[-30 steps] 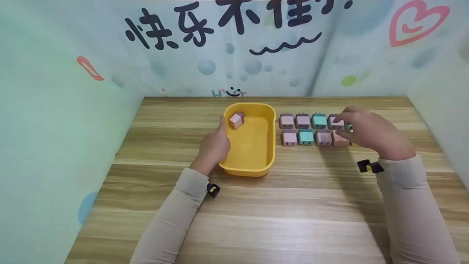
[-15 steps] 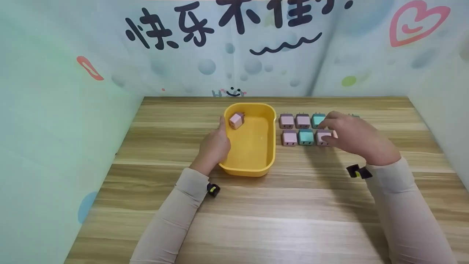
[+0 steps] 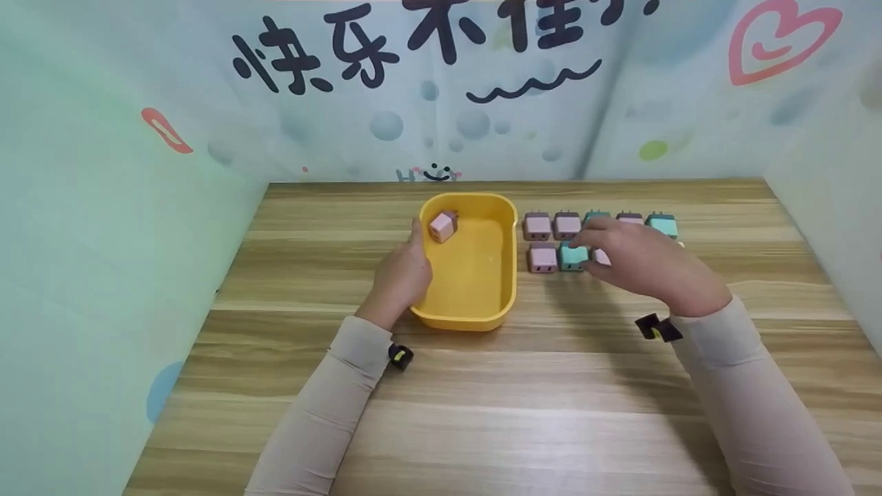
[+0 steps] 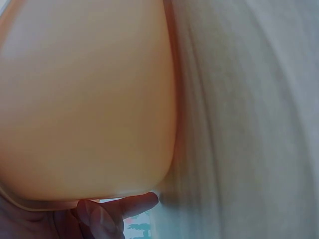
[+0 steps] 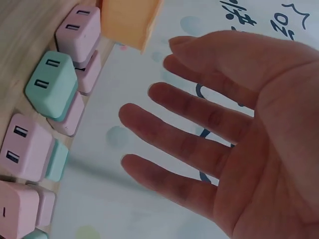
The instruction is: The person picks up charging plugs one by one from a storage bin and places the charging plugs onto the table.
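Observation:
At the left side of a yellow bin (image 3: 468,321), my left hand (image 3: 402,275) grips the wall, partly over the rim. In the left wrist view, its fingers (image 4: 104,219) lie against the bin's side. A pink charger (image 3: 442,226) sits inside the bin. My right hand (image 3: 637,265) hovers over two rows of chargers, holding nothing; its fingers are spread and slightly bent in the right wrist view. Nearest its fingertips are a mint charger (image 3: 572,257) and a partly covered pink-lilac charger (image 5: 27,147). The hand hides part of both rows in the head view.
The rows stand right of the bin, with lilac chargers (image 3: 537,226) at the left end and another mint charger (image 3: 663,224) at the right. A wooden tabletop (image 3: 524,413) lies underneath. A printed curtain (image 3: 331,138) closes off the back.
My right hand has moved left along the charger rows, uncovering those at the right end. My left hand and the bin have stayed in place.

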Tool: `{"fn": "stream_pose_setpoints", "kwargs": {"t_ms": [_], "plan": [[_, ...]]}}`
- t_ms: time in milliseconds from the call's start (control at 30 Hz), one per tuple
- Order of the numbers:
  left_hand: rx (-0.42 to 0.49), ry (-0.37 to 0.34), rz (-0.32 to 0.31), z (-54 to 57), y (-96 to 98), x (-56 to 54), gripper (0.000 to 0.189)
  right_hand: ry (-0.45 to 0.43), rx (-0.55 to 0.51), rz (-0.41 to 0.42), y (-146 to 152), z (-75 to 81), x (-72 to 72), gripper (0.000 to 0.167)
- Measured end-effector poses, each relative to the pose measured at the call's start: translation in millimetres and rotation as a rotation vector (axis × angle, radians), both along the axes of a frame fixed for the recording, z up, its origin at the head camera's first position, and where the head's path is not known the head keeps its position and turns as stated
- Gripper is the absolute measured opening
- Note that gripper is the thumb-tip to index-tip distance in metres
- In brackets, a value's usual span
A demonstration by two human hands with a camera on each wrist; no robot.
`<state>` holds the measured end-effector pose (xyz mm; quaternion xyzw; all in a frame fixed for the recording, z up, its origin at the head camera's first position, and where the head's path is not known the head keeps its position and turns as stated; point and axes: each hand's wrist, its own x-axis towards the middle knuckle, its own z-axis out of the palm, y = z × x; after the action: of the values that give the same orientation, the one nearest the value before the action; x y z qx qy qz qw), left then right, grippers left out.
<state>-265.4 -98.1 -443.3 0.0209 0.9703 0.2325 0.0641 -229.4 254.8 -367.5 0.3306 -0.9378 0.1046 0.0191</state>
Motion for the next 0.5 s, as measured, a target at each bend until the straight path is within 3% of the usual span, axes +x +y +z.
{"fn": "stream_pose_setpoints", "kwargs": {"t_ms": [300,500], "plan": [[0.013,-0.005,0.008,0.1,0.2,-0.2,0.070,0.081,-0.066,0.076,-16.1,3.0,5.0,0.032],[-0.004,0.024,-0.014,1.0,-0.6,0.6,0.070,0.109,-0.106,0.115,-32.3,16.9,1.4,0.027]]}}
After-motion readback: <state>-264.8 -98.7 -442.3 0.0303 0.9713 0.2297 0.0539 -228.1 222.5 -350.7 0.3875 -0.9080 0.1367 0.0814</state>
